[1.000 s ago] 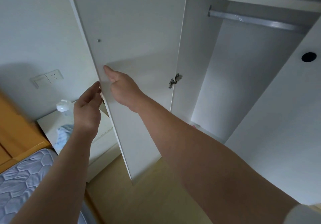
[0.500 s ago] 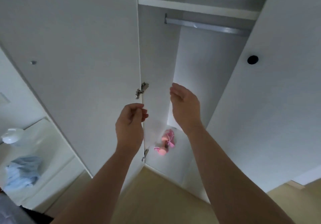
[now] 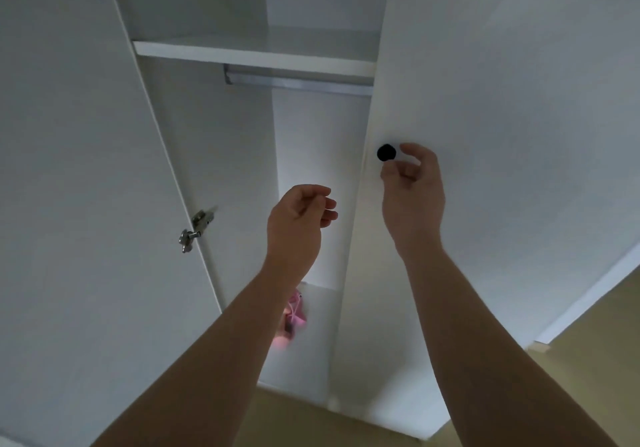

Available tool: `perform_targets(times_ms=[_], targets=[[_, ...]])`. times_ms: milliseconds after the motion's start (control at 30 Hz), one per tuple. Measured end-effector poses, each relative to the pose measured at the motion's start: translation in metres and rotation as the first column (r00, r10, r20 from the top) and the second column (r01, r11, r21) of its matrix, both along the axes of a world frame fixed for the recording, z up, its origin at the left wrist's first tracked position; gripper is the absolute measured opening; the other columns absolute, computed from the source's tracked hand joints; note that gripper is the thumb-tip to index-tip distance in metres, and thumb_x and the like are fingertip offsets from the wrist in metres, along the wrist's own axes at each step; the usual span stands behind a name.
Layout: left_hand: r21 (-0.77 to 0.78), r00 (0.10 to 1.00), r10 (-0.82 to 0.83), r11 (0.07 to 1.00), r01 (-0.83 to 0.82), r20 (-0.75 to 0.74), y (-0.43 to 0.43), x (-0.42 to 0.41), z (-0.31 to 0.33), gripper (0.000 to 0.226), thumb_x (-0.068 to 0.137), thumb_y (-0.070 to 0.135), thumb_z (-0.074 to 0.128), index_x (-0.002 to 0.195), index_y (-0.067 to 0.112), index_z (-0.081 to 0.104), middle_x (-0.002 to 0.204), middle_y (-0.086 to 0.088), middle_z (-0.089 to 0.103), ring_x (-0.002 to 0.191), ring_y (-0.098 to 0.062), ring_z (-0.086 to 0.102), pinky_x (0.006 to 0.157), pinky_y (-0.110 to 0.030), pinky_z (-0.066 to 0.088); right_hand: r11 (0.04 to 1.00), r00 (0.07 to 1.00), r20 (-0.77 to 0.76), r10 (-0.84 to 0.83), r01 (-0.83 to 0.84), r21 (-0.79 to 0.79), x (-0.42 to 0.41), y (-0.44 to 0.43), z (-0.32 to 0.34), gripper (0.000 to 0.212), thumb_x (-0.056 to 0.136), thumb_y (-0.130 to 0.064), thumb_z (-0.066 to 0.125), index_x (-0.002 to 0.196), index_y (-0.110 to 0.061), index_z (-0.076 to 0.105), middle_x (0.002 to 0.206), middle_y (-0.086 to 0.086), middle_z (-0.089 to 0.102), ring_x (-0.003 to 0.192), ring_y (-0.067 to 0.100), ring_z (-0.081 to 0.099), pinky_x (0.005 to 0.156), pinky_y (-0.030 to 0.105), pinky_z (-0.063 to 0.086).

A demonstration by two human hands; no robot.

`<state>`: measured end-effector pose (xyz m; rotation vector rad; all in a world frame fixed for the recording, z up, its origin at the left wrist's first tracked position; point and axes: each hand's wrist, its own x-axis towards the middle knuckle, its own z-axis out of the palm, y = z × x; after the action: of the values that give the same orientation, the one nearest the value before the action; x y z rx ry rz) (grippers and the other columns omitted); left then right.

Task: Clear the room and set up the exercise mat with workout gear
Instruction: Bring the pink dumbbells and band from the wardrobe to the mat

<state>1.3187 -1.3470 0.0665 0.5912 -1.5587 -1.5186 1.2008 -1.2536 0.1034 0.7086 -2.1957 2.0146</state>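
Closing round the black knob on the right wardrobe door: right hand, fingers curled, forefinger just above and to the right of the knob, thumb just below it. Contact not resolved; cannot tell whether the pinch is made or a moment short.

Left hand: loosely curled, holds nothing, hangs in front of the open gap between the doors.

Change noted: a second ago both hands were on the free edge of the left door, swinging it out. Half a second ago both were off it and in front of the opening. Now the right hand has gone across to the knob, and the left door stands wide open with its hinge exposed.

Interior as shown: shelf across the top, hanging rail just beneath it.

Task item: a pink item lies by the left edge of the wardrobe floor, toward the back corner, partly hidden behind the left forearm. Too blurred to name; judged to be workout gear. No mat in view.

Judgement: step in hand is opening the second door for full access. Task is early, with gear located but not yet taken out. Next move calls for a firm pinch and an outward pull, then a reach down to the floor.
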Motion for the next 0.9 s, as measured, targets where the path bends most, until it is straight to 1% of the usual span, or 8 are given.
perform_targets(times_ms=[200,300,433,567,633,733,800,900], targets=[[-0.006,0.998,-0.066,0.998,0.066,0.014,-0.013,-0.022,0.006,0.019,0.101,0.001,0.053,0.102,0.009,0.071,0.088,-0.006,0.074,0.085,-0.028,0.072,0.082,-0.036,0.059,0.998,0.990,-0.129,0.054,-0.050,0.037,-0.004,-0.012,0.008,0.024,0.101,-0.025,0.057,0.123,-0.028,0.066,0.103,-0.010,0.073,0.095,0.006,0.069,0.092,0.029,0.055],[-0.018,0.990,-0.139,0.990,0.139,0.036,-0.023,-0.025,0.003,0.019,0.101,0.003,0.053,0.104,0.011,0.071,0.089,-0.005,0.075,0.086,-0.025,0.072,0.089,-0.041,0.059,1.000,0.996,-0.088,-0.001,0.003,0.017,-0.002,-0.019,0.008,0.022,0.100,-0.022,0.056,0.118,-0.026,0.068,0.096,-0.007,0.074,0.093,0.012,0.070,0.094,0.040,0.055],[-0.013,0.964,-0.258,0.966,0.260,0.068,-0.035,-0.023,-0.001,0.019,0.099,0.007,0.057,0.107,0.015,0.072,0.098,-0.003,0.075,0.092,-0.018,0.071,0.099,-0.043,0.056,0.998,0.999,0.000,-0.039,0.039,0.043,0.010,-0.022,0.011,0.024,0.099,-0.020,0.056,0.120,-0.024,0.066,0.098,-0.005,0.073,0.096,0.016,0.070,0.096,0.044,0.055],[-0.017,0.931,-0.349,0.936,0.353,0.111,-0.036,-0.019,-0.006,0.022,0.086,0.029,0.062,0.104,0.033,0.072,0.111,0.001,0.075,0.107,-0.019,0.070,0.105,-0.045,0.052,0.993,0.993,-0.004,-0.116,0.116,-0.029,0.039,-0.009,0.014,0.019,0.095,-0.017,0.056,0.101,-0.024,0.072,0.083,-0.001,0.074,0.086,0.022,0.070,0.090,0.049,0.056],[-0.017,0.899,-0.420,0.905,0.425,0.122,-0.035,-0.015,-0.010,0.024,0.086,0.034,0.061,0.108,0.034,0.073,0.114,0.003,0.075,0.110,-0.018,0.069,0.106,-0.043,0.051,0.984,0.988,-0.007,-0.152,0.151,-0.094,0.060,0.004,0.010,0.019,0.094,-0.014,0.057,0.094,-0.025,0.072,0.081,0.003,0.073,0.085,0.027,0.070,0.089,0.051,0.057],[0.062,0.794,-0.608,0.793,0.606,0.026,-0.021,-0.004,-0.016,0.027,0.102,0.026,0.055,0.118,0.013,0.073,0.112,-0.008,0.076,0.108,-0.024,0.072,0.100,-0.040,0.055,0.970,0.992,0.016,-0.125,0.125,-0.208,0.091,0.031,0.002,0.017,0.097,-0.008,0.057,0.099,-0.015,0.072,0.080,0.005,0.069,0.080,0.026,0.068,0.092,0.052,0.056],[0.108,0.709,-0.705,0.704,0.701,-0.005,-0.004,0.004,-0.019,0.028,0.106,0.019,0.049,0.110,0.008,0.075,0.107,-0.012,0.077,0.103,-0.025,0.074,0.093,-0.039,0.057,0.961,0.992,0.025,-0.126,0.128,-0.246,0.107,0.049,-0.001,0.015,0.099,-0.006,0.057,0.103,-0.010,0.070,0.083,0.003,0.067,0.079,0.020,0.065,0.094,0.051,0.055],[0.173,0.661,-0.751,0.650,0.740,-0.002,0.017,0.013,-0.022,0.025,0.103,0.018,0.055,0.097,0.007,0.077,0.099,-0.014,0.078,0.095,-0.028,0.075,0.085,-0.041,0.058,0.957,0.990,0.027,-0.141,0.143,-0.251,0.124,0.072,0.002,0.015,0.100,-0.003,0.055,0.104,-0.007,0.069,0.087,0.004,0.066,0.080,0.019,0.063,0.094,0.050,0.054]])
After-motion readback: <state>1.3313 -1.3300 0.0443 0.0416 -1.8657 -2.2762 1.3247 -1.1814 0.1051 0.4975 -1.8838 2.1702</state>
